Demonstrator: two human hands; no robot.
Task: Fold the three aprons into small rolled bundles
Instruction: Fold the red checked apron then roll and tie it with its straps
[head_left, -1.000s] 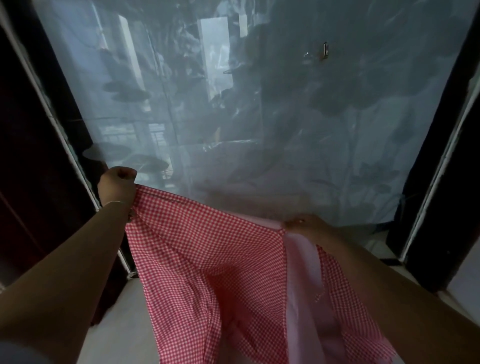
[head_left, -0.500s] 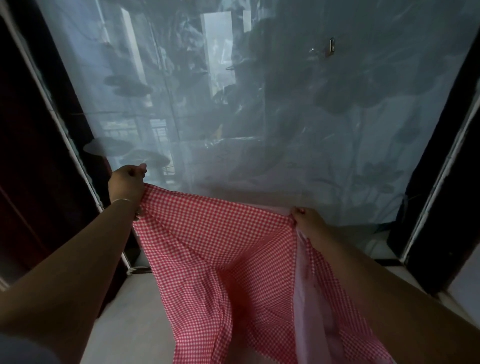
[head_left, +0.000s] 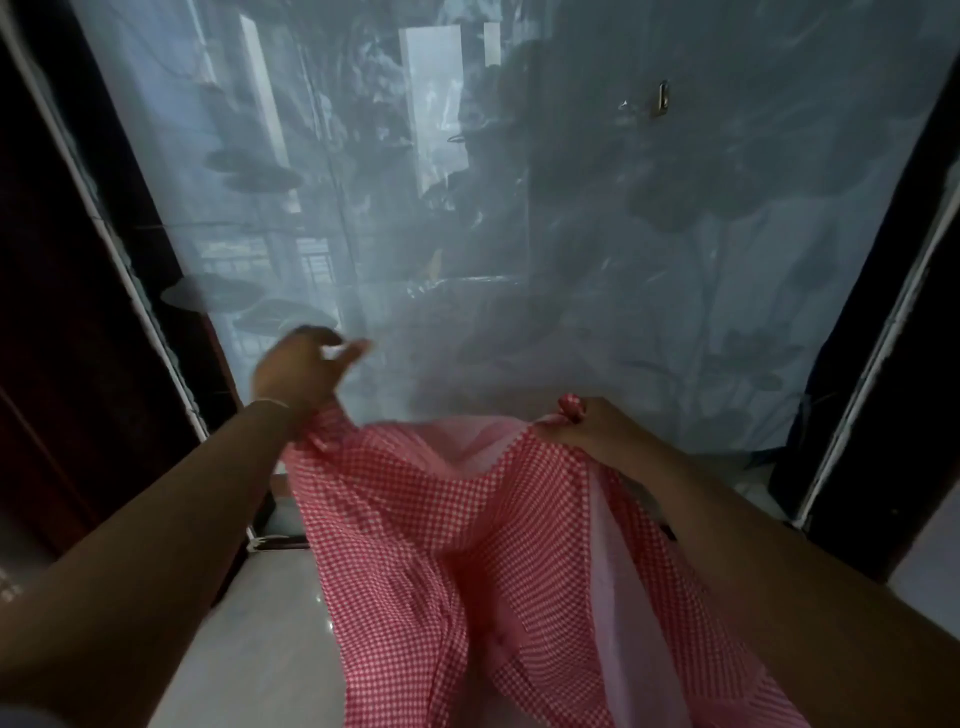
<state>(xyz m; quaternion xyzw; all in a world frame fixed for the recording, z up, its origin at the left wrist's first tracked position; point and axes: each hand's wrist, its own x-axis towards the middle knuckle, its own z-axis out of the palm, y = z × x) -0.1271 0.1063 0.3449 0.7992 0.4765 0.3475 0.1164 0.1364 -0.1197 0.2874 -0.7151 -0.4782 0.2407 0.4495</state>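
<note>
while both hands hold it up, apron 1 hangs unfolded. left hand grips a corner loosely, blurred; right hand pinches the other. next: join corners.

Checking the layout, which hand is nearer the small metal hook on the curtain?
Right. The right hand sits below the hook, slightly left; the left hand is far to its lower left.

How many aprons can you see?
1: a red-and-white checked apron, held up between the left hand and right hand. The others are out of view.
</note>
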